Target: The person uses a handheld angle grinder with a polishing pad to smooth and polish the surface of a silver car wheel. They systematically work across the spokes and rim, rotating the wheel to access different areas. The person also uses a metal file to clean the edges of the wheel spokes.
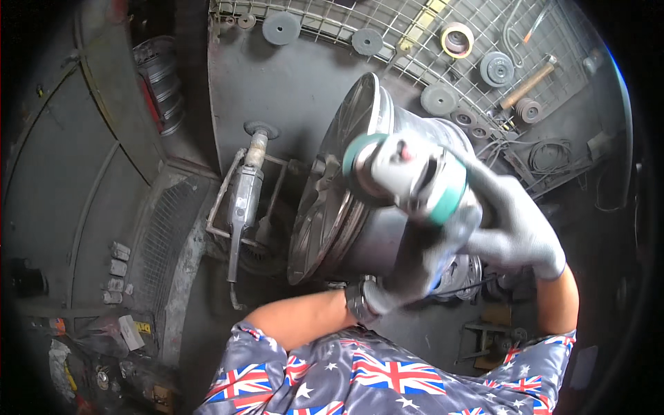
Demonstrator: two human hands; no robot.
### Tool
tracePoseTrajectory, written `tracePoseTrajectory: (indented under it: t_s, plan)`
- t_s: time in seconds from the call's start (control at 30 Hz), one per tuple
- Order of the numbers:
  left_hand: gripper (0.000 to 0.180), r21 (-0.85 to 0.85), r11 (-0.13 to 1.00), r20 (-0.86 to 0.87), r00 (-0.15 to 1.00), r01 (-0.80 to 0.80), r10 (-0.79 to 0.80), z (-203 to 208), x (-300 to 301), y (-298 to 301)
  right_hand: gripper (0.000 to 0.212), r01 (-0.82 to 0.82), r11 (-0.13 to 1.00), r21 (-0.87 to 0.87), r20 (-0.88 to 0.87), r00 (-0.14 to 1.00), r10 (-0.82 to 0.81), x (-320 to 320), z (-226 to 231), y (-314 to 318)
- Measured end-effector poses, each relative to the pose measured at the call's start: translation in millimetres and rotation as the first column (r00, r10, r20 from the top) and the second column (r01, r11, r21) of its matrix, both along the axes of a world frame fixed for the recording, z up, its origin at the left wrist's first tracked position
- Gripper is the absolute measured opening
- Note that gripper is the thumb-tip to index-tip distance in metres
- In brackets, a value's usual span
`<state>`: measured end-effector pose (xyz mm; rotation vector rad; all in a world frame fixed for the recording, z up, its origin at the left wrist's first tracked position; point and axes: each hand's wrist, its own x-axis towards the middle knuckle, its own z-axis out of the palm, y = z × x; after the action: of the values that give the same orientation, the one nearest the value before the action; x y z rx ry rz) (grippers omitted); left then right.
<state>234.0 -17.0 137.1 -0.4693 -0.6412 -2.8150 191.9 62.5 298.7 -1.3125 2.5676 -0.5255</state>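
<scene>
Grinder in gloved hands before a wheel

A wire mesh rack [332,19] runs across the far side, and in front of it a metal wheel [325,207] stands on edge, its spoked face to the left. To the wheel's left, a long grey tool [243,200] sits in a metal frame [220,197], disc end up. The grinder [415,176] — pale with a teal band, and blurred — is held up in front of the wheel; whether they touch, I cannot tell.

The right hand [512,221] is clamped on the grinder, fingers wrapped over its body. The left hand [429,259] is against its underside — how far those fingers close, I cannot tell. A hammer [529,84] and a yellow-edged roll [444,40] are at the rack. Smallest is the dark watch [356,301] on the left wrist.
</scene>
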Motion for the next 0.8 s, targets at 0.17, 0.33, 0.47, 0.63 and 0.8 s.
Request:
tracePoseTrajectory:
  t_s: [0.17,0.33,0.47,0.63,0.8]
  plan:
    - [0.028,-0.019,0.983,0.018,0.983,0.185,-0.184,35.3,-32.3,-33.1,0.083,0.2,0.949,-0.245,0.306,0.944,-0.12,-22.2,4.6,-14.7]
    - [0.019,0.046,0.999,0.001,1.0,-0.016,0.016,10.6,-9.4,6.0,0.088,0.014,0.999,0.03,0.01,1.0,-0.015,-9.0,4.6,6.3]
    - [0.02,-0.055,0.988,-0.014,0.989,0.143,-0.144,16.8,-34.9,-15.3,0.088,0.084,0.988,-0.131,0.137,0.988,-0.066,-25.0,6.5,-4.5]
    - [0.023,-0.049,0.99,0.005,0.991,0.13,-0.13,10.5,-32.2,-14.1,0.083,0.059,0.992,-0.11,0.152,0.987,-0.042,-20.6,0.4,-5.5]
    - [0.046,-0.093,0.988,-0.012,0.992,0.123,-0.125,-55.3,40.2,21.4,0.094,-0.066,0.971,0.23,-0.042,0.996,0.077,38.1,-19.8,13.3]
